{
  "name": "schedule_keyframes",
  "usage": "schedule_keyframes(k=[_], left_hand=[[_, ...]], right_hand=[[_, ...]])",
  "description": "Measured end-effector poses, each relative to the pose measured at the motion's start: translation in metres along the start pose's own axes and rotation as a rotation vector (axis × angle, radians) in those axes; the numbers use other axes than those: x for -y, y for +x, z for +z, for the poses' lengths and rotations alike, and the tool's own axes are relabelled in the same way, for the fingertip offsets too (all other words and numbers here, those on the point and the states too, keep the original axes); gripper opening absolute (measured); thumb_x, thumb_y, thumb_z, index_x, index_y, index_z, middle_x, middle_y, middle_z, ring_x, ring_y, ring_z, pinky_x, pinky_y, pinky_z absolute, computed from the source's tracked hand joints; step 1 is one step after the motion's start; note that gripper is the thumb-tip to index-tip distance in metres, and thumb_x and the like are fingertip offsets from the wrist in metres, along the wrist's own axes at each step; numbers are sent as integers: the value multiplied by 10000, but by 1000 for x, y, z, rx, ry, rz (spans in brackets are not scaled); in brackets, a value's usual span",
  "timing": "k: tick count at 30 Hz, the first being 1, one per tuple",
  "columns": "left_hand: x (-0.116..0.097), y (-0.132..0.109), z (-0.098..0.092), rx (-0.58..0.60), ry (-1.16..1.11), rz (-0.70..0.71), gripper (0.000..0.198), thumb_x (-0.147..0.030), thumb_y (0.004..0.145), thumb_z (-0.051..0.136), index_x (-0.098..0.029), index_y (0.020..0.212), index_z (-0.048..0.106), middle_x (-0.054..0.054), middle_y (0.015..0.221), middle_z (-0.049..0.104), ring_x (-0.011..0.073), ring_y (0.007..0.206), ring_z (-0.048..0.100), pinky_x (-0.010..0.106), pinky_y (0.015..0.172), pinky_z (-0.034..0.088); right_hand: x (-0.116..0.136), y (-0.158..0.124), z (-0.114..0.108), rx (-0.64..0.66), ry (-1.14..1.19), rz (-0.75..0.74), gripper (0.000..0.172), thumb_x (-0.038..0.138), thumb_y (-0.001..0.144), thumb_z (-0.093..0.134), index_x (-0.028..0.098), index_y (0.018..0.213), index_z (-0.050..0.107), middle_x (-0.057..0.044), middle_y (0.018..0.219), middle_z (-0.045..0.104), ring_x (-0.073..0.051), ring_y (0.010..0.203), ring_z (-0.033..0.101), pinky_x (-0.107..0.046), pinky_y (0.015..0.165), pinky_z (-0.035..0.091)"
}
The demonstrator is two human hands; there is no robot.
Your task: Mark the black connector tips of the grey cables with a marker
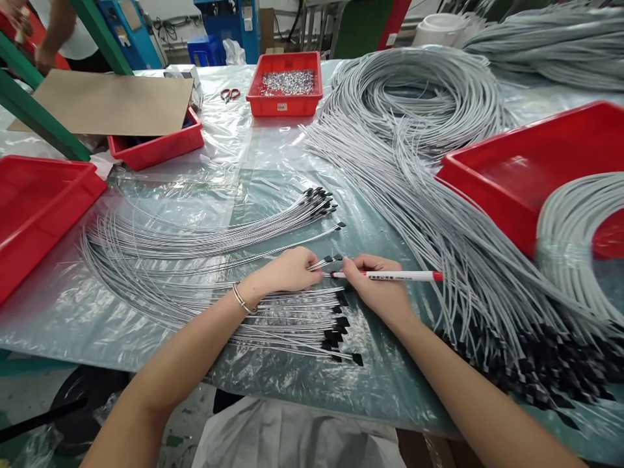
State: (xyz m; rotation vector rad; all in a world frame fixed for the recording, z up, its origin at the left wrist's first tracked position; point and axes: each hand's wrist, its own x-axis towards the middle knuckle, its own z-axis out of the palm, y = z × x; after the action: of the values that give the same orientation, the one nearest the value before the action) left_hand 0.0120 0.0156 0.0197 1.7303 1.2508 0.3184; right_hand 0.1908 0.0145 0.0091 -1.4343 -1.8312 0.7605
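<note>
In the head view my left hand (294, 268) pinches a few thin grey cables near their black-tipped ends (331, 259). My right hand (377, 286) holds a white marker pen (404, 275) with a red end, its tip pointing left close to those cable ends. Below my left hand lies a row of grey cables (287, 318), their black ends (336, 335) fanned to the right. Beyond it rests another bundle of cables (234, 234) with black ends (319, 200). A single cable end (340, 226) sits between this bundle and my fingers.
A large heap of grey cables (439, 214) spreads down the right side, beside a red bin (517, 143). Further back stand a red tray (285, 106) of small metal parts and red-handled cutters (230, 95). Another red bin (43, 195) is at left. A person (63, 29) stands behind the green frame.
</note>
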Motion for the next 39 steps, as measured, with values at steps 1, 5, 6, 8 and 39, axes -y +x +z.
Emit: schedule_keyframes(k=[1,5,6,8,39], left_hand=[[0,0,0,1,-1,3,355,-494,694,409,-150,617,443,-8,557,544,50,493,455,191,484,314],[1,1,1,-11,15,9,355,-496,701,400,-153,610,421,2,549,500,50,493,424,203,480,287],[1,0,1,-14,16,12,354,-495,702,400,-154,606,414,2,547,488,50,495,417,205,482,282],[-1,-1,0,-19,21,9,356,-499,701,398,-156,604,406,0,545,472,51,497,410,206,484,278],[4,-2,5,-80,-28,54,389,-522,720,399,-146,713,499,0,612,555,36,514,431,178,491,277]], right_hand=[[0,0,0,-2,-12,-1,367,381,748,518,104,513,469,-10,471,348,-79,476,288,-223,448,231],[-2,-1,1,-20,-25,-6,360,373,748,533,104,519,464,-12,481,358,-80,481,294,-224,450,233],[-1,-2,1,-24,-18,-11,355,365,748,535,104,519,461,-13,484,361,-80,481,295,-224,449,233],[-1,-2,1,-23,-7,-23,346,347,745,536,105,512,456,-14,484,362,-79,478,296,-225,448,233],[-15,6,-10,-173,347,-4,338,387,769,553,125,556,550,-24,478,407,-104,466,342,-255,458,265]])
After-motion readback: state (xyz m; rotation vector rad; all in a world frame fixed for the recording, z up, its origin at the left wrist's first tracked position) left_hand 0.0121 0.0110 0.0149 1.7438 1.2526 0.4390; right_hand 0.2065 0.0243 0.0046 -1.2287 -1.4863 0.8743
